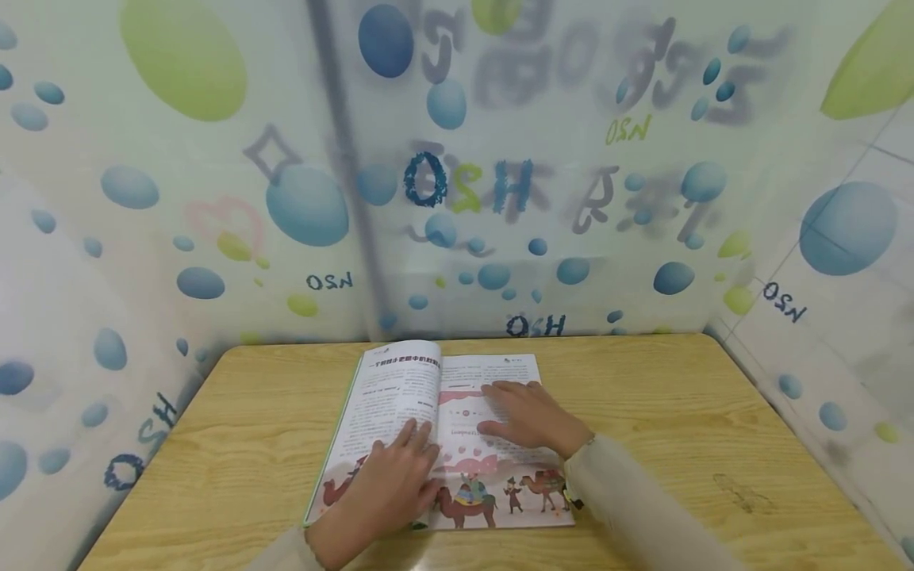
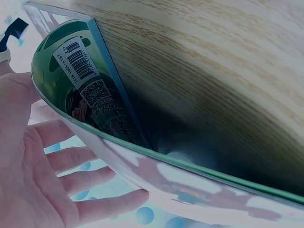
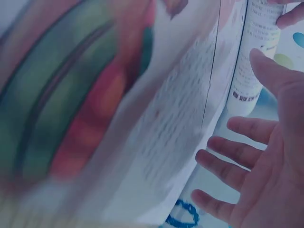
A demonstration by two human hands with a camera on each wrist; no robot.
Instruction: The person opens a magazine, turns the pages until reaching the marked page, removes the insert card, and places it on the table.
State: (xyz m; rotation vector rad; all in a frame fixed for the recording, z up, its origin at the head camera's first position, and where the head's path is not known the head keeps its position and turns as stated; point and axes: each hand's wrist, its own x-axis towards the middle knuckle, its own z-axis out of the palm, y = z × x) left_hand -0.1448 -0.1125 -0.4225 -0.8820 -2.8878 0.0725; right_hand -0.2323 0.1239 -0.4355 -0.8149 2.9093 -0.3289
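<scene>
An open magazine (image 1: pixel 389 396) lies on a wooden table, with printed text and drawings of camels along its near edge. My left hand (image 1: pixel 393 484) rests on the lower part of the magazine beside the spine, its fingers extended. Farther up the other page, my right hand (image 1: pixel 531 416) lies with fingers stretched toward the spine. The left wrist view shows the magazine's green cover curving up from the table, with a barcode (image 2: pixel 80 64) on it. In the right wrist view, spread fingers (image 3: pixel 228 166) lie along a text page (image 3: pixel 175 109); its foreground is blurred.
The wooden table (image 1: pixel 664 404) extends to both sides of the magazine. Behind it and at the sides stand pale walls (image 1: pixel 443 293) covered in blue and green dots and lettering.
</scene>
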